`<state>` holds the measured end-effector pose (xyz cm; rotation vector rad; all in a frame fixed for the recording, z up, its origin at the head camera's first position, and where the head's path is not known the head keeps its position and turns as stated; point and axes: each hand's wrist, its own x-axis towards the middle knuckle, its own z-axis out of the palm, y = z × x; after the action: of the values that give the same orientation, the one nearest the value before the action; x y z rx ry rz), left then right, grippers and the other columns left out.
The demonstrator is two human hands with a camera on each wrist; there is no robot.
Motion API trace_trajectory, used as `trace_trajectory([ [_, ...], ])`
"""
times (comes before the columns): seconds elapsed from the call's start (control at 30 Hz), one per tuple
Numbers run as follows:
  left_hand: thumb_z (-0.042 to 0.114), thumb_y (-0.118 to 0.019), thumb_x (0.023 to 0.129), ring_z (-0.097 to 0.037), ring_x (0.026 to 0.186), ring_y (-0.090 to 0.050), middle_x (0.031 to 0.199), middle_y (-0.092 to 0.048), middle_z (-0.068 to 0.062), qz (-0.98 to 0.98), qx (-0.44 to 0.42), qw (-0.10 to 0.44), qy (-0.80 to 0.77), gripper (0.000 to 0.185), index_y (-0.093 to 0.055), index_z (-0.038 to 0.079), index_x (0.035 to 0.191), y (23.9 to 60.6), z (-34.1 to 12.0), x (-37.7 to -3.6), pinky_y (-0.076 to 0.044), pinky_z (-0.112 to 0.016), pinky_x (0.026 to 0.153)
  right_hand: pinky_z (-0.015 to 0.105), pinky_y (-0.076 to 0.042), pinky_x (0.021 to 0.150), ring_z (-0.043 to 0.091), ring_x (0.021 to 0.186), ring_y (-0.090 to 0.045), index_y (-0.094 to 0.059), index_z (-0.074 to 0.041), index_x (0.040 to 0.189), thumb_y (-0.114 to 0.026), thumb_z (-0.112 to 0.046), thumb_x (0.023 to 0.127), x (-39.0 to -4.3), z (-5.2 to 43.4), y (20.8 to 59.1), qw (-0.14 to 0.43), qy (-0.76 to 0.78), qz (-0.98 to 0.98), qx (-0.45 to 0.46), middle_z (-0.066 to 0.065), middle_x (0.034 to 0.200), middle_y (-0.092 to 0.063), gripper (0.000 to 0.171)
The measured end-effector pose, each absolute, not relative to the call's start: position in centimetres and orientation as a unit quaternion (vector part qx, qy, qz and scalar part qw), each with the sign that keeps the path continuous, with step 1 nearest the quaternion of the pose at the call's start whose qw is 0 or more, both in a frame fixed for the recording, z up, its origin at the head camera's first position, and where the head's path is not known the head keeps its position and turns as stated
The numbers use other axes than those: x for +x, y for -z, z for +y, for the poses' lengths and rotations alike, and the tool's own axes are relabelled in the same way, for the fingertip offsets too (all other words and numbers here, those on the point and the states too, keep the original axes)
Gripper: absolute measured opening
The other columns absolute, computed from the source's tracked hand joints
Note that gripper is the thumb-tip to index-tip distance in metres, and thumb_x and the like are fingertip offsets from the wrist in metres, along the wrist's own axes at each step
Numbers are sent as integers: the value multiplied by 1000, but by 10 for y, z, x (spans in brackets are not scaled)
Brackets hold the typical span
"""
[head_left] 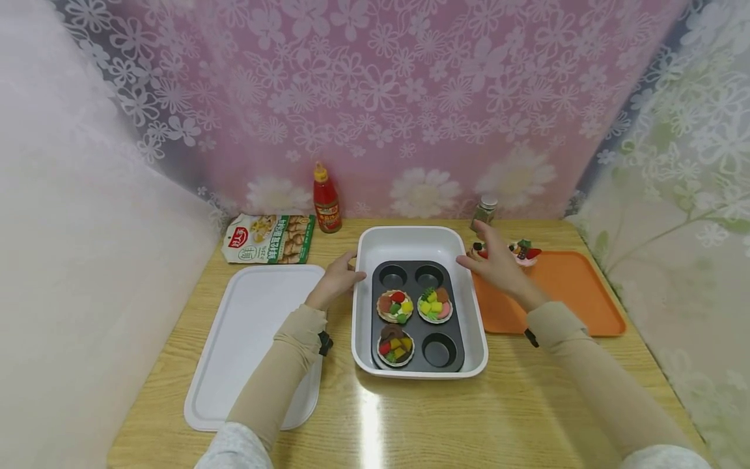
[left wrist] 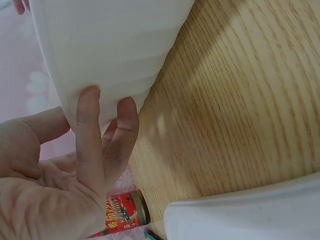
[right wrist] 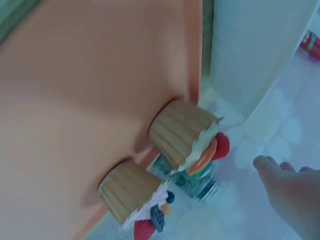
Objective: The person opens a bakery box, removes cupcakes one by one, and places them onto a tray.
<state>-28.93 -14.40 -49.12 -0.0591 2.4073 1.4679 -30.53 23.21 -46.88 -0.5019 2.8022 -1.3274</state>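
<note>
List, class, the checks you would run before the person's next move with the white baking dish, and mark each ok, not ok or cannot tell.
1. Left hand on the white dish: ok; fingertips press its outer wall.
2. Right hand on the dish: not ok; it hovers by the right rim, fingers spread.
3. Muffin tin flat inside the dish: ok.
4. Tin full: not ok; three filled tart cups, three wells bare.
5. Cupcakes upright on the orange tray: ok.
6. Ketchup bottle clear of the dish: ok; it stands apart behind.
</note>
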Motion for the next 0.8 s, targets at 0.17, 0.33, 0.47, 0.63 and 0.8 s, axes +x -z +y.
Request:
trace_trajectory([
  [0.17,16,-64,104,-29,100,-69,124,-63,-22,841,-16,161,-516,63,-40,17,162,492,-143,-291,-64,-40,80,71,-27,124,50,158,-25,-13,-7,169,-76,-35,98,-297,225,471,24,419,891,-174,24,174,-19,99],
  [0.33,16,-65,104,-27,95,-69,122,-64,-22,841,-13,160,-517,63,-40,17,162,490,-144,-291,-64,-45,83,69,-25,126,50,158,-24,-16,-8,168,-77,-29,98,-290,219,475,48,427,880,-200,23,173,-20,95],
  [0.47,18,-65,104,-26,95,-68,122,-63,-22,842,-14,162,-514,64,-39,18,163,489,-145,-291,-64,-47,87,69,-25,127,48,156,-29,-22,-8,167,-78,-29,97,-284,214,478,71,415,879,-224,23,171,-26,92],
  [0.63,18,-64,105,-28,100,-69,124,-62,-22,843,-16,163,-513,63,-39,17,163,491,-145,-292,-65,-44,86,69,-31,124,46,152,-37,-28,-5,165,-82,-28,93,-276,206,480,85,394,880,-250,25,166,-36,92],
  [0.8,17,-65,104,-30,102,-70,127,-62,-22,840,-20,164,-516,64,-40,17,162,491,-145,-290,-65,-43,85,69,-34,122,46,152,-38,-29,0,163,-81,-23,94,-270,198,484,94,395,872,-273,29,164,-38,90],
])
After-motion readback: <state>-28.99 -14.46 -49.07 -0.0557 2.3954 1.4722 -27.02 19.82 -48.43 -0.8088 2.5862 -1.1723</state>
